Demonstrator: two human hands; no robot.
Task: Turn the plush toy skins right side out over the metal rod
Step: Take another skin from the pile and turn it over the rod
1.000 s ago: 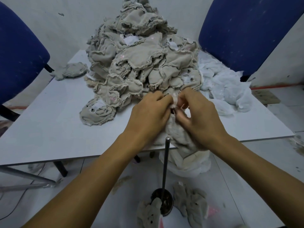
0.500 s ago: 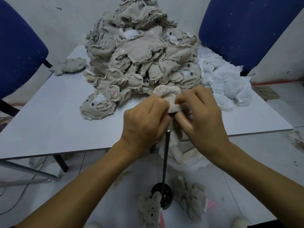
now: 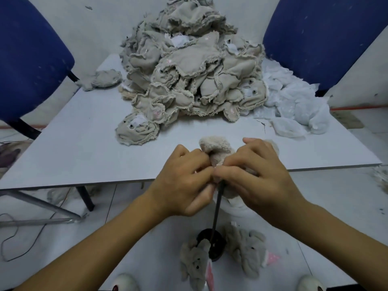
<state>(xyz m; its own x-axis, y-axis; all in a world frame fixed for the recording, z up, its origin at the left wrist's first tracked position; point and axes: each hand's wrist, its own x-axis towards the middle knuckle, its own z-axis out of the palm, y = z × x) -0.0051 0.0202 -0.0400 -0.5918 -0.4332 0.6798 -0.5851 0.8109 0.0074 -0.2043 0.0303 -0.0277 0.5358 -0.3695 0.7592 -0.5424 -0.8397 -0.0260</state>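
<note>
A beige plush skin (image 3: 216, 148) sits over the top of the thin metal rod (image 3: 216, 215), its fuzzy side bulging out above my fingers. My left hand (image 3: 184, 181) grips the skin's lower edge on the left of the rod. My right hand (image 3: 258, 177) grips it on the right, fingers curled into the fabric. The rod rises from a round black base (image 3: 218, 242) on the floor; its tip is hidden inside the skin. A tall pile of inside-out beige skins (image 3: 189, 70) fills the back of the white table (image 3: 84, 148).
Two finished plush toys (image 3: 247, 248) (image 3: 195, 263) lie on the floor beside the base. White fabric pieces (image 3: 294, 101) lie at the table's right, a lone skin (image 3: 105, 78) at its left. Blue chairs (image 3: 27, 59) (image 3: 319, 34) flank the table. A cable (image 3: 25, 242) trails on the floor.
Both hands have drawn the skin down toward me over the rod's top. More fuzzy outer fabric now shows above my fingers, and the rod's tip has gone inside the skin.
</note>
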